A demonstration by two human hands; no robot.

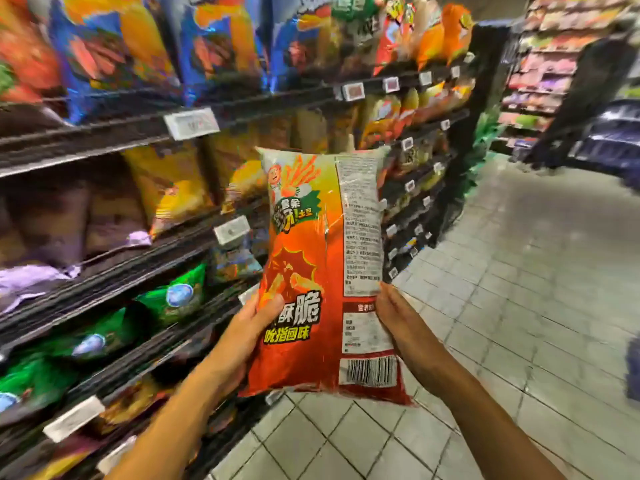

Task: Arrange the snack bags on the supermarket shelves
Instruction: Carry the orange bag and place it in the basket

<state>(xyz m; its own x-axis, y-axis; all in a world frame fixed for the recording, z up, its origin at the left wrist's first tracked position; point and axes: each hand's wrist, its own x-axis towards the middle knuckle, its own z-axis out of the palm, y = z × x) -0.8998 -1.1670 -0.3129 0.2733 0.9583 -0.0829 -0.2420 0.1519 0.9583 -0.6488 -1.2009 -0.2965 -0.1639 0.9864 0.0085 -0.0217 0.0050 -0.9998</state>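
- The left hand (247, 329) gripped the lower left edge of an orange-red snack bag (325, 268), thumb lying across the printed face and the other fingers hidden behind the pack.
- The right hand (403, 325) held the lower right edge of the same bag, thumb on the face near the nutrition panel; its other fingers were out of sight behind the pack, so how far they curled could not be told.
- The bag stood upright in the air between the two hands, its back side toward the camera, with a cartoon figure near the top, a white block of small print down the right side and a barcode (367, 370) near the bottom right corner.
- The bag was in front of the shelves and touched none of them.
- The shelving unit (114, 268) ran along the left, dark wire shelves with white price tags (192, 123) clipped to the front rails.
- The top shelf carried tall blue and orange bags (114, 57); the one below carried yellow bags (169, 183) and, farther left, what seemed to be brown packs, too blurred to name.
- Lower still lay green bags (173, 296) tilted forward on the shelf.
- A grey tiled floor (519, 306) spread to the right of the bag.
- A second shelving run (547, 64) with pink and red packs stood well apart across the aisle, upper right.
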